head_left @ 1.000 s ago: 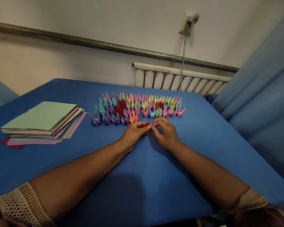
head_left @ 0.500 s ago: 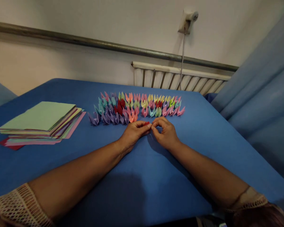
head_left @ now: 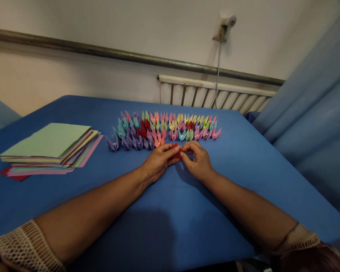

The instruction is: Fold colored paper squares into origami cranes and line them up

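A small folded piece of red paper (head_left: pixel 177 152) is between my two hands, just above the blue surface; much of it is hidden by the fingers. My left hand (head_left: pixel 161 158) pinches it from the left, thumb on top. On its right edge, the thumb and forefinger of my right hand (head_left: pixel 197 158) close in a pinch. Just beyond the hands stand rows of origami cranes (head_left: pixel 138 141) in purple, teal, red, pink, yellow and green.
A stack of coloured paper squares (head_left: pixel 51 139), pale green on top, lies at the left of the blue-covered table (head_left: pixel 124 234). Behind are a metal rail (head_left: pixel 124 55), a radiator (head_left: pixel 192 80) and a socket with a plug and cord (head_left: pixel 224 28). A blue curtain (head_left: pixel 314 113) hangs at the right.
More of the red paper now shows between my fingers, as it has turned or opened a little. Both hands stay in nearly the same place.
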`<move>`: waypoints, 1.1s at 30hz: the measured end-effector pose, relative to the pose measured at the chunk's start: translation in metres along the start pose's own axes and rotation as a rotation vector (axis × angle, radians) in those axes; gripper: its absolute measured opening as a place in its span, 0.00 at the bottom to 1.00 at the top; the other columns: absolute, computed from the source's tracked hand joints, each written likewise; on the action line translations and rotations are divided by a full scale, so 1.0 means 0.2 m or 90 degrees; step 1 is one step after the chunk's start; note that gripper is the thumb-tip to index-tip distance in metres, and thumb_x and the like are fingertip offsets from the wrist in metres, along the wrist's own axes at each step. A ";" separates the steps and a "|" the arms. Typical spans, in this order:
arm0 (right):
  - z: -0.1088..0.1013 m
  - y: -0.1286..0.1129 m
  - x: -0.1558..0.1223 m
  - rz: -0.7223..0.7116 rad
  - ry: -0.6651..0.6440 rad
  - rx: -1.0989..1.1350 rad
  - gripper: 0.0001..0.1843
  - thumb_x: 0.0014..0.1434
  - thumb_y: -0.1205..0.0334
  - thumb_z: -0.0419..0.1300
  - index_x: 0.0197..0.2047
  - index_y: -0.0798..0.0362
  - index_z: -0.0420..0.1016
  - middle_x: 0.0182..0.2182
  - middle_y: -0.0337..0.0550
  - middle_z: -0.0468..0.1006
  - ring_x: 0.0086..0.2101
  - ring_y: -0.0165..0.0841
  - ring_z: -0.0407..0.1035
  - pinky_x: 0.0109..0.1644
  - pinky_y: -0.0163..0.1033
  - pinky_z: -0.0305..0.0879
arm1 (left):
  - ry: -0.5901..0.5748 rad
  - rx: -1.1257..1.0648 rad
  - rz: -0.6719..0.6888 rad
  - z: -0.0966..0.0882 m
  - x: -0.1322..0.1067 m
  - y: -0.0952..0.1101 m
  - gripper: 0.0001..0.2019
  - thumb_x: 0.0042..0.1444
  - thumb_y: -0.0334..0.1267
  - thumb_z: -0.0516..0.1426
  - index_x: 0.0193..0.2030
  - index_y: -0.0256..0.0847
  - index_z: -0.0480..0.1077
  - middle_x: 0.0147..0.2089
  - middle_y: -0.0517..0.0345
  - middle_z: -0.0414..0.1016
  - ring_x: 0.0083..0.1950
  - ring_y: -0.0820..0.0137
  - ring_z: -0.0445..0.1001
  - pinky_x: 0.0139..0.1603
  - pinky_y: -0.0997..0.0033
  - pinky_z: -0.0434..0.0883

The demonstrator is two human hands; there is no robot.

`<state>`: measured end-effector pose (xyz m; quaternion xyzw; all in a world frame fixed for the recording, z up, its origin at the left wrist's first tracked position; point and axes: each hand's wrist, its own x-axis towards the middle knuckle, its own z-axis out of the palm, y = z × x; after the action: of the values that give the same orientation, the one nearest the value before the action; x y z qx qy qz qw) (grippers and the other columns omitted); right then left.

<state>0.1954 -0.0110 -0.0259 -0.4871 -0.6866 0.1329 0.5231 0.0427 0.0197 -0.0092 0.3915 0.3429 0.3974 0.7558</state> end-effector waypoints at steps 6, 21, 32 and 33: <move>0.01 -0.01 0.00 -0.005 0.015 0.030 0.03 0.56 0.68 0.58 0.32 0.51 0.71 0.34 0.42 0.73 0.36 0.33 0.70 0.42 0.40 0.68 | -0.018 0.014 -0.003 0.00 -0.01 0.00 0.11 0.48 0.39 0.67 0.36 0.38 0.75 0.37 0.60 0.75 0.38 0.75 0.73 0.44 0.72 0.71; 0.02 0.02 0.01 0.034 0.049 0.098 0.05 0.58 0.64 0.57 0.32 0.52 0.73 0.33 0.42 0.74 0.34 0.32 0.69 0.38 0.38 0.66 | 0.006 0.020 0.011 0.00 0.00 -0.01 0.12 0.44 0.37 0.69 0.34 0.37 0.74 0.34 0.62 0.74 0.36 0.77 0.73 0.42 0.75 0.71; -0.01 0.01 0.04 0.268 -0.054 0.304 0.16 0.57 0.48 0.59 0.28 0.52 0.75 0.21 0.36 0.69 0.24 0.28 0.62 0.30 0.35 0.58 | 0.068 0.160 0.184 0.01 0.01 -0.01 0.12 0.42 0.38 0.69 0.33 0.37 0.77 0.34 0.58 0.78 0.37 0.72 0.74 0.46 0.70 0.69; -0.01 0.01 0.04 0.283 -0.061 0.329 0.17 0.56 0.47 0.60 0.28 0.52 0.75 0.20 0.35 0.68 0.23 0.28 0.61 0.29 0.35 0.58 | 0.071 0.175 0.190 0.01 0.01 -0.01 0.12 0.42 0.39 0.69 0.33 0.37 0.77 0.34 0.58 0.78 0.37 0.72 0.74 0.45 0.70 0.69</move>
<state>0.1984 -0.0046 -0.0206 -0.4693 -0.5310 0.4358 0.5548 0.0456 0.0198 -0.0097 0.5145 0.3734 0.4753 0.6082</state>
